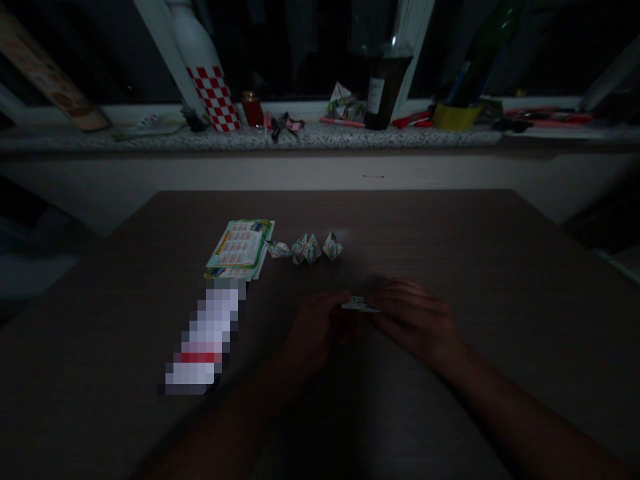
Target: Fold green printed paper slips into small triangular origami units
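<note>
Left hand (311,328) and right hand (417,320) are both pinching a small folded paper (358,305) between them, over the table (425,233). Just beyond: some folded paper shapes (306,249), a printed sheet stack (239,247) beside them, then a checkered bottle (215,97) on the sill (320,139).

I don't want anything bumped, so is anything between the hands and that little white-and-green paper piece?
Nothing visible is. The left hand and right hand have fingers at opposite ends of the thin white-and-green paper piece. The pointed, multicoloured folded paper shapes lie farther off on the brown table.
</note>
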`<act>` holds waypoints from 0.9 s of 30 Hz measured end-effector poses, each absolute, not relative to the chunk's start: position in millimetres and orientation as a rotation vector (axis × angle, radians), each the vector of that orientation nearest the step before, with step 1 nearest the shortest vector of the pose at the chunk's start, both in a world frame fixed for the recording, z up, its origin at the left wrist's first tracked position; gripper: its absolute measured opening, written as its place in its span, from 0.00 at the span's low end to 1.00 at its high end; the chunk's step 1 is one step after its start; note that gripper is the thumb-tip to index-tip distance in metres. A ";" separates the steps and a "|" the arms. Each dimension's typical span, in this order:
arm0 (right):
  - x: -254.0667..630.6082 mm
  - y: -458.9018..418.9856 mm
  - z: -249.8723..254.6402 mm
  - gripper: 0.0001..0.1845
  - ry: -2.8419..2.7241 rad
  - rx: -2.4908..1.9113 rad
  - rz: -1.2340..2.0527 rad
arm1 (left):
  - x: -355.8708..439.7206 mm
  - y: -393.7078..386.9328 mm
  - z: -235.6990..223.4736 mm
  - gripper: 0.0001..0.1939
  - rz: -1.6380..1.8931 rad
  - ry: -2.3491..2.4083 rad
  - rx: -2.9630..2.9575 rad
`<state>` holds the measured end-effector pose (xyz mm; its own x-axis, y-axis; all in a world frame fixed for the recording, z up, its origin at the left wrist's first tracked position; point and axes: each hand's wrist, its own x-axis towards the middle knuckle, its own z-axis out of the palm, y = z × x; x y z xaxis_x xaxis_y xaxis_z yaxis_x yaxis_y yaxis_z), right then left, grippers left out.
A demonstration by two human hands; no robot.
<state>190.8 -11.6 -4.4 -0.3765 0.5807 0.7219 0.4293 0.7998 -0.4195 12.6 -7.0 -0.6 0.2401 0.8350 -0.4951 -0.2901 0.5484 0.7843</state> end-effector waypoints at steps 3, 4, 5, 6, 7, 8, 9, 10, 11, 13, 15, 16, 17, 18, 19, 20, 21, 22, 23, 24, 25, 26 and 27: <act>187.9 -14.9 -5.0 0.05 -1.781 -1.029 0.428 | 10.2 -4.3 -0.1 0.22 0.821 1.013 0.653; 187.1 -15.7 -5.2 0.04 -1.673 -1.137 0.522 | 9.6 -4.0 0.0 0.23 0.837 1.017 0.701; 186.5 -16.1 -5.5 0.05 -1.562 -1.221 0.629 | 9.3 -3.8 0.2 0.23 0.856 1.031 0.764; 186.1 -16.2 -5.6 0.06 -1.454 -1.268 0.743 | 9.1 -3.9 0.3 0.22 0.879 1.054 0.836; 185.7 -16.0 -5.8 0.08 -1.355 -1.280 0.862 | 9.2 -4.3 0.4 0.20 0.897 1.076 0.910; 185.3 -15.6 -5.9 0.09 -1.275 -1.265 0.978 | 9.4 -4.7 0.4 0.18 0.913 1.091 0.975; 184.8 -15.0 -6.1 0.10 -1.215 -1.237 1.084 | 9.8 -5.4 0.5 0.16 0.928 1.096 1.025; 184.2 -14.5 -6.3 0.11 -1.173 -1.209 1.174 | 10.3 -6.1 0.6 0.15 0.941 1.095 1.062; 183.3 -14.1 -6.5 0.11 -1.145 -1.188 1.244 | 10.9 -6.8 0.8 0.14 0.954 1.093 1.088; 181.4 -13.9 -6.7 0.12 -1.119 -1.172 1.330 | 11.7 -8.1 1.1 0.13 0.973 1.113 1.129; 179.6 -14.4 -6.7 0.13 -1.103 -1.171 1.362 | 11.6 -8.9 1.4 0.12 0.980 1.162 1.157; 179.0 -14.8 -6.5 0.14 -1.094 -1.176 1.362 | 11.3 -9.2 1.4 0.11 0.980 1.184 1.161; 178.8 -15.2 -6.3 0.14 -1.085 -1.184 1.351 | 10.8 -9.3 1.3 0.11 0.980 1.198 1.164; 178.9 -15.6 -6.0 0.14 -1.082 -1.196 1.337 | 10.2 -9.3 1.3 0.11 0.981 1.206 1.164; 179.3 -15.8 -5.6 0.13 -1.085 -1.208 1.319 | 9.7 -9.2 1.4 0.10 0.987 1.209 1.161; 179.9 -16.0 -5.1 0.13 -1.092 -1.220 1.302 | 9.2 -9.0 1.6 0.10 0.993 1.207 1.159; 180.6 -16.1 -4.5 0.13 -1.104 -1.228 1.288 | 8.8 -8.7 2.0 0.10 1.002 1.202 1.155; 181.4 -16.0 -3.7 0.12 -1.118 -1.230 1.278 | 8.6 -8.3 2.5 0.09 1.011 1.196 1.145; 182.1 -15.8 -2.9 0.13 -1.133 -1.228 1.270 | 8.4 -7.9 3.3 0.09 1.022 1.190 1.127; 182.9 -15.6 -2.0 0.13 -1.143 -1.227 1.257 | 8.3 -7.4 4.1 0.08 1.032 1.187 1.107; 183.6 -15.2 -1.3 0.14 -1.155 -1.229 1.241 | 8.2 -6.9 5.0 0.08 1.043 1.186 1.086; 184.3 -14.9 -0.7 0.14 -1.169 -1.233 1.221 | 8.1 -6.4 5.7 0.08 1.054 1.184 1.067; 184.9 -14.7 -0.5 0.14 -1.184 -1.238 1.194 | 7.9 -6.1 6.3 0.08 1.066 1.181 1.052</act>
<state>184.9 -14.7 -0.5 0.0313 0.9994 -0.0136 0.0052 -0.0137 -0.9999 7.9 -6.1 6.3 0.0746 0.9819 -0.1742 -0.0729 0.1796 0.9810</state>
